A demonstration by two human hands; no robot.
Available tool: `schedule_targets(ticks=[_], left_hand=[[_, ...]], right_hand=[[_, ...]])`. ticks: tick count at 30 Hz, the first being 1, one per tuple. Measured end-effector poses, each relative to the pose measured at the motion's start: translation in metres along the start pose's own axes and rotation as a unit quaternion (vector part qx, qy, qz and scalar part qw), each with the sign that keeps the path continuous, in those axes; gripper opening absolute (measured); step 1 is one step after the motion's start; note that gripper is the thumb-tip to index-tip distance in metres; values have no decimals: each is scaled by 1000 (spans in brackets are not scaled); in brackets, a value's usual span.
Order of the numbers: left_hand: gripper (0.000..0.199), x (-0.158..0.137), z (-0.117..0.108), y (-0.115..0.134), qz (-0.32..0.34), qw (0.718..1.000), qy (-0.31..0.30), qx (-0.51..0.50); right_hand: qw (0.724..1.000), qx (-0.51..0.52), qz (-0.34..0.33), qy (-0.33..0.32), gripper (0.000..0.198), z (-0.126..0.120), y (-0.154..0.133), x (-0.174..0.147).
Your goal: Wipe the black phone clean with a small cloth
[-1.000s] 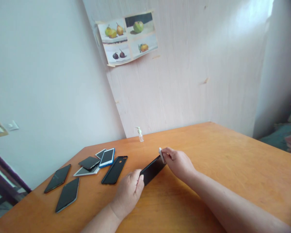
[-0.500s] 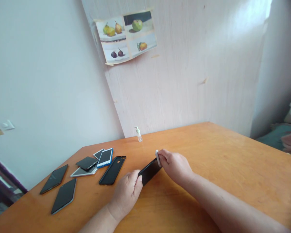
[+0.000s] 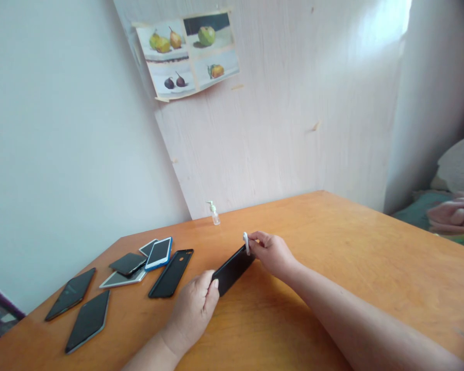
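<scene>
A black phone (image 3: 234, 270) is tilted above the table, its near end gripped by my left hand (image 3: 196, 304), thumb on the face toward me. At its far end my right hand (image 3: 272, 253) pinches a small white wad, a tissue or cotton pad (image 3: 246, 243), against the phone's edge. Left of my hands lies an empty black phone case (image 3: 171, 273) with a camera cutout. Whether the wad is paper or cotton I cannot tell.
Left on the wooden table (image 3: 351, 268) are a blue-cased white phone (image 3: 159, 253) overlapping other phones, a dark phone (image 3: 71, 293) and a grey-edged phone (image 3: 88, 320). A clear pump bottle (image 3: 215, 215) stands at the back edge by the wall.
The camera view has turned slightly right, so everything appears shifted left. My right hand has moved a little at the phone's far end; my left hand keeps its hold.
</scene>
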State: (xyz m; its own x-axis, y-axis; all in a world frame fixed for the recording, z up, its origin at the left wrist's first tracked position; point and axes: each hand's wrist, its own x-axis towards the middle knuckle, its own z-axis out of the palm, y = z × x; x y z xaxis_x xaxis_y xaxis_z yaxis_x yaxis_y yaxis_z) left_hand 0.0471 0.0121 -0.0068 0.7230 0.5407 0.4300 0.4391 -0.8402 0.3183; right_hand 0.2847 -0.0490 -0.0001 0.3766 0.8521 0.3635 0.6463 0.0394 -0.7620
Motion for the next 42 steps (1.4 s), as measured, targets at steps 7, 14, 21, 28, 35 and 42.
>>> schedule_targets(ticks=[7, 14, 21, 28, 35, 42], left_hand=[[27, 1, -1, -2, -37, 998, -15, -45], [29, 3, -3, -2, -60, 992, -14, -107], [30, 7, -7, -7, -100, 974, -10, -201], [32, 8, -4, -11, -173, 935, 14, -310], [31, 11, -4, -14, -237, 873, 28, -426], [26, 14, -5, -16, -255, 840, 46, -477]], right_hand=[[996, 26, 81, 18, 34, 7, 19, 12], [989, -63, 129, -23, 18, -2, 19, 10], [972, -166, 151, -63, 19, -4, 9, 6], [962, -216, 147, -76, 17, -2, 4, 3], [963, -221, 137, -73, 17, 4, -1, -2], [976, -188, 69, -86, 15, 13, -14, -14]])
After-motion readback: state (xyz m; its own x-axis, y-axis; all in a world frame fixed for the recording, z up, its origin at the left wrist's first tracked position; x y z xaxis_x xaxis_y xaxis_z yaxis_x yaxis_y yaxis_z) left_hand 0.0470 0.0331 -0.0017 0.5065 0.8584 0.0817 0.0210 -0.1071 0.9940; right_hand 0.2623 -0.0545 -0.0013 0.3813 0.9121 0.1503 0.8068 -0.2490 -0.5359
